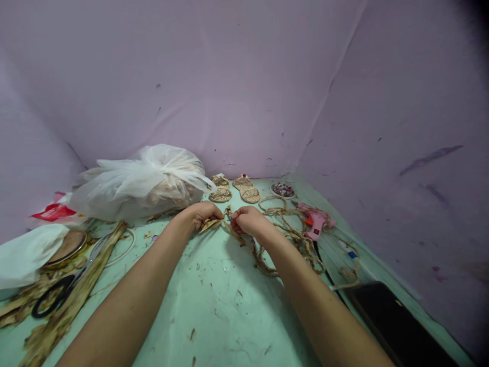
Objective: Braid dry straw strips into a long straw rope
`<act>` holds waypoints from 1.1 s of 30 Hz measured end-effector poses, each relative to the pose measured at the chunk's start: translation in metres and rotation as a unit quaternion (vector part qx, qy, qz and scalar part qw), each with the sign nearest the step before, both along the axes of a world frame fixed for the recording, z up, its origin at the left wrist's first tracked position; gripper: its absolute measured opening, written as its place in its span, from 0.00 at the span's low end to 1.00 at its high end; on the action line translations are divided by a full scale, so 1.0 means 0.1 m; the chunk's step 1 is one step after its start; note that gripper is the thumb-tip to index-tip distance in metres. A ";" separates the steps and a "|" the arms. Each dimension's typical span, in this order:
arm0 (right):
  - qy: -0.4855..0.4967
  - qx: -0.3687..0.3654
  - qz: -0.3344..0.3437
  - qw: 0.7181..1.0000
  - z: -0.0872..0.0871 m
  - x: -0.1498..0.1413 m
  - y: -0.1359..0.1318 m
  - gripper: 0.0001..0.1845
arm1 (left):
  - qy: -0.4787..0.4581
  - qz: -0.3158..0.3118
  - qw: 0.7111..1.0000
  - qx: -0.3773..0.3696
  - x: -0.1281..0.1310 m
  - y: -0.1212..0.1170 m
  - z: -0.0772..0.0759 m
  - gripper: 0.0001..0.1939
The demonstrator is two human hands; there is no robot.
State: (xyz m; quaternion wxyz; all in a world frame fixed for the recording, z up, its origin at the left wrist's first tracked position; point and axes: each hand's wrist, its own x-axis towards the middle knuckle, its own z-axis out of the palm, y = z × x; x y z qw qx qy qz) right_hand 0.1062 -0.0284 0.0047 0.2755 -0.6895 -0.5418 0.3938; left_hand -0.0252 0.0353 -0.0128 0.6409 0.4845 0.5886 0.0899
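Note:
My left hand (201, 214) is closed in a pinch on a dried plant-fibre strip (211, 225), whose flat ends stick out below the fingers. Close beside it, my right hand (248, 221) has its fingers curled round another part of the fibre strands (231, 232). A short twisted bit of fibre shows between the two hands. From under the right hand and forearm a long twisted fibre cord (263, 265) trails to the right in loose loops. The exact grip of the fingertips is too small to make out.
Behind the hands lie two small woven slippers (250, 194) and a dish of beads (283, 190). Right: a pink glue gun (316, 224) and a black phone (397, 321). Left: a stuffed plastic bag (141, 186), scissors (72, 280) and long dried strips (82, 293).

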 end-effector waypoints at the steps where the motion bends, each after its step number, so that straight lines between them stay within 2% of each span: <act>1: -0.080 0.018 0.015 0.997 -0.02 0.04 0.01 0.07 | 0.004 0.002 1.000 0.000 0.00 -0.01 0.01 0.07; 3: -0.193 0.042 0.062 0.978 -0.04 0.10 0.01 0.10 | 0.010 0.001 1.000 0.010 0.00 -0.02 0.02 0.07; 5: -0.247 0.071 0.123 0.959 -0.03 0.12 -0.01 0.15 | 0.005 -0.001 1.000 0.023 0.00 -0.02 0.01 0.05; 8: -0.317 0.091 0.179 0.927 0.02 0.10 -0.04 0.16 | 0.002 -0.008 1.000 0.024 0.00 -0.01 0.00 0.05; 11: -0.387 0.034 0.243 0.889 0.14 0.09 -0.08 0.17 | 0.030 -0.012 0.999 0.017 0.01 -0.01 0.01 0.07; 14: -0.462 -0.040 0.319 0.827 0.29 0.11 -0.10 0.20 | 0.054 -0.018 0.998 0.031 0.02 -0.04 0.05 0.09; 17: -0.577 -0.024 0.291 0.763 0.32 0.18 -0.07 0.16 | 0.073 -0.027 0.995 0.063 0.04 -0.08 0.07 0.10; 20: -0.650 0.023 0.220 0.727 0.23 0.40 0.03 0.18 | 0.085 -0.035 0.990 0.103 0.05 -0.08 0.06 0.09; 23: -0.667 0.072 0.136 0.729 0.09 0.75 0.16 0.21 | 0.092 -0.031 0.986 0.135 0.06 -0.07 0.01 0.10; 25: -0.643 0.170 0.138 0.734 -0.01 0.98 0.23 0.24 | 0.099 -0.027 0.984 0.148 0.07 -0.07 -0.02 0.11; 27: -0.605 0.202 0.142 0.757 -0.07 1.15 0.27 0.27 | 0.104 -0.024 0.982 0.155 0.08 -0.08 -0.02 0.11; 30: -0.547 0.116 0.162 0.813 -0.05 1.24 0.32 0.25 | 0.113 -0.021 0.981 0.157 0.10 -0.11 0.00 0.13; 32: -0.490 0.030 0.208 0.846 0.09 1.26 0.36 0.26 | 0.119 -0.024 0.980 0.160 0.10 -0.12 0.02 0.12; 33: -0.431 -0.018 0.255 0.866 0.18 1.26 0.38 0.29 | 0.120 -0.026 0.979 0.162 0.10 -0.13 0.03 0.12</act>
